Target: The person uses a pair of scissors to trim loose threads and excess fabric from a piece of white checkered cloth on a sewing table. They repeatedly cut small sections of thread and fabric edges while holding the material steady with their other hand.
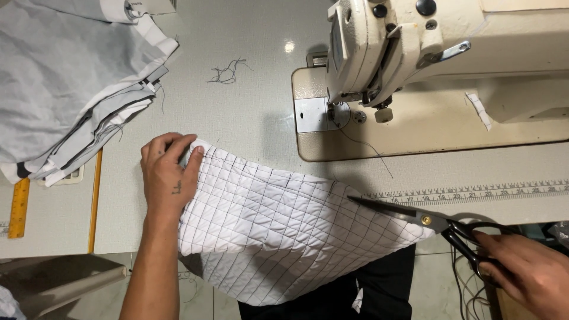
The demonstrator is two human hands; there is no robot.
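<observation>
A white quilted fabric piece (278, 231) with a dark grid of stitch lines lies across the table's front edge and hangs toward my lap. My left hand (169, 172) presses flat on its upper left corner, fingers pinching the edge. My right hand (527, 272) grips the black handles of a pair of scissors (427, 219). The blades are nearly closed, their tip lying at the fabric's right edge.
A cream sewing machine (415, 53) stands at the back right on its base plate. A stack of grey and white fabric (65, 83) fills the back left. A yellow ruler (19, 207) lies at the left, a measuring strip (474, 192) along the right, loose threads (228, 72) behind.
</observation>
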